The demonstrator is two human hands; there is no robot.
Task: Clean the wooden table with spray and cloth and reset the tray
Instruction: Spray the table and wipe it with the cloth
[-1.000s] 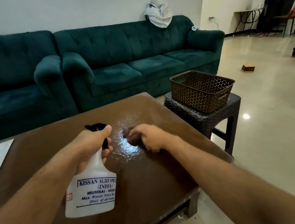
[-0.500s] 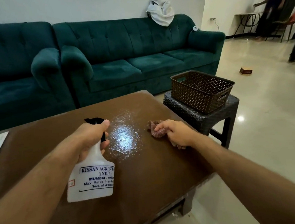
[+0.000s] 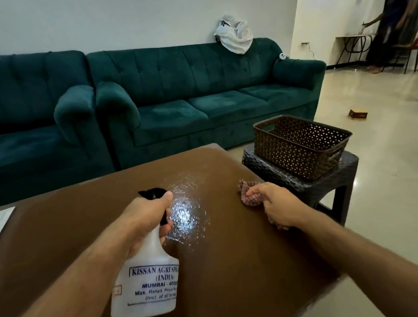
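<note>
The right hand (image 3: 279,206), gripping the cloth (image 3: 250,196), has slid toward the worktop (image 3: 238,269) edge; the left hand (image 3: 145,218) grips the spray bottle (image 3: 146,281).

spray bottle (image 3: 148,285) at 6 o'clock bore a printed label | line 1 read "KISSAN AGRI SPR", cut off | line 2 "(INDIA)" | line 3 "MUMBAI - 400", cut off | line 4 "Max. Retail Price" | line 5 "(Incl. of all ta", cut off

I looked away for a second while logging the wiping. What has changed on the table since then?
The right hand dragged the cloth off the wet patch rightward, toward the table edge by the basket. The left hand keeps gripping the spray bottle; the wet patch remains.
</note>
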